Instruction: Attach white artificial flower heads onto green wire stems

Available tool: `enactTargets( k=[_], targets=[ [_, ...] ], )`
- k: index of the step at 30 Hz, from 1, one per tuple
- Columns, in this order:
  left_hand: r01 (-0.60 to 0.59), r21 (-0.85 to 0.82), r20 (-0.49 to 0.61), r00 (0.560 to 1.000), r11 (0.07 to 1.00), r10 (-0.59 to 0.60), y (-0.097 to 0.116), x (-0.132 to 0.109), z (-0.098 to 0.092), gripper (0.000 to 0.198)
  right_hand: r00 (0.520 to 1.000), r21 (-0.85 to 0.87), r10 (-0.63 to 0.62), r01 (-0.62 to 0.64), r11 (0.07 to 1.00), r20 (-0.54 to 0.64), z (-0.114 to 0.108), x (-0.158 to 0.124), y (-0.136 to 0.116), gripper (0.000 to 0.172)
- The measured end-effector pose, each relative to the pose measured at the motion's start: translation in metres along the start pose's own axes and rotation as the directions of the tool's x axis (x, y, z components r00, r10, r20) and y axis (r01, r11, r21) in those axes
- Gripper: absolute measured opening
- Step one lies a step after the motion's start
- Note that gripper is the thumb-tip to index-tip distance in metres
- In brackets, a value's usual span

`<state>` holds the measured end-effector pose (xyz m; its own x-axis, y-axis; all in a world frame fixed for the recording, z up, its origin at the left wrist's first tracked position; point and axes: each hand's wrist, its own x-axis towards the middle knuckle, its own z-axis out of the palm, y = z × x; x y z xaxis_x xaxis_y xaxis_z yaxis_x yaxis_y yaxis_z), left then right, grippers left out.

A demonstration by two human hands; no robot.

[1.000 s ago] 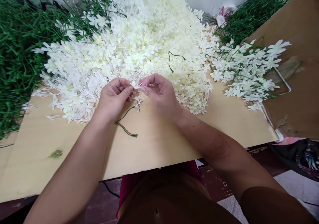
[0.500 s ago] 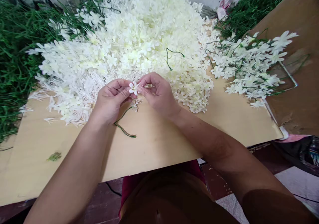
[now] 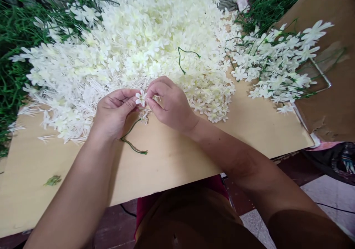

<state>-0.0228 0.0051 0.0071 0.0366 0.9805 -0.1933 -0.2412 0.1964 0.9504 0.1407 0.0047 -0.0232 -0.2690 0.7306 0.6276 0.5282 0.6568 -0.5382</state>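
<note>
Between my two hands is a small white artificial flower point(image 3: 141, 98). My left hand point(image 3: 114, 110) pinches it from the left, thumb against fingers. My right hand point(image 3: 169, 103) is closed at its right edge, thumb and forefinger pressed together at the petals. Just below my fingers, a bent green stem point(image 3: 133, 145) with a small white piece at its upper end lies over the table. Whether that stem is also held by my left fingers I cannot tell. Right behind my hands rises a big heap of loose white petals point(image 3: 155, 38).
Green stems point(image 3: 19, 53) are piled at the left, more green stems point(image 3: 274, 7) at the back right. Stemmed white flowers point(image 3: 277, 64) lie by a brown board point(image 3: 330, 105). A loose green stem point(image 3: 180, 58) rests on the heap. A greenish scrap point(image 3: 52, 180) lies on the table point(image 3: 172, 164).
The view has shifted slightly, so the hands appear a little further left. Both hands still hold the flower; my right fingers look slightly more raised and curled.
</note>
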Motion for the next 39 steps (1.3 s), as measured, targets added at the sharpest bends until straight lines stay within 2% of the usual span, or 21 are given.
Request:
enactTargets(
  k=[4,9,14,19,28,31,34,36,39],
  targets=[
    [-0.005,0.037,-0.05,0.999,0.999,0.007,-0.0008,0.0,0.003,0.016,0.999,-0.122,-0.045,0.044,0.992,-0.001,-0.0014,0.0007,-0.0028,0.018],
    [-0.081,0.112,-0.008,0.997,0.99,0.082,-0.0018,0.0006,0.0011,0.015,0.999,-0.171,-0.046,0.043,0.984,-0.014,0.0017,-0.0008,-0.0052,0.02],
    [-0.042,0.086,0.05,0.998,0.995,0.037,-0.0009,-0.0018,-0.0006,0.024,0.999,0.064,-0.052,0.052,0.997,-0.013,0.0041,-0.0014,-0.0017,0.011],
    [-0.039,0.018,0.081,0.996,0.999,0.037,0.0007,-0.0039,0.0014,0.029,0.99,0.281,0.136,-0.138,0.95,0.026,0.0022,0.0005,-0.0011,0.009],
    [0.031,0.006,0.099,0.995,0.999,-0.032,-0.0005,-0.0046,0.0058,0.022,0.976,0.325,0.218,-0.2,0.925,-0.022,0.0064,0.0005,-0.0065,0.009],
    [0.019,-0.018,0.087,0.996,1.0,-0.017,-0.0009,-0.005,0.0059,0.022,0.97,0.366,0.24,-0.215,0.905,-0.024,0.0064,0.0011,-0.0089,0.011],
    [-0.04,-0.038,0.085,0.995,0.998,0.043,-0.0011,-0.0049,0.0033,0.027,0.944,0.463,0.33,-0.291,0.837,-0.004,0.0069,0.0022,-0.01,0.019],
    [-0.086,-0.017,0.116,0.989,0.996,0.087,-0.0005,-0.0048,0.0019,0.031,0.923,0.557,0.373,-0.358,0.749,0.093,0.007,0.0033,-0.0099,0.025],
    [-0.127,0.035,0.169,0.978,0.991,0.119,0.0021,-0.0047,0.0027,0.036,0.902,0.671,0.35,-0.425,0.608,0.255,0.0056,0.0047,-0.0099,0.032]
  ],
)
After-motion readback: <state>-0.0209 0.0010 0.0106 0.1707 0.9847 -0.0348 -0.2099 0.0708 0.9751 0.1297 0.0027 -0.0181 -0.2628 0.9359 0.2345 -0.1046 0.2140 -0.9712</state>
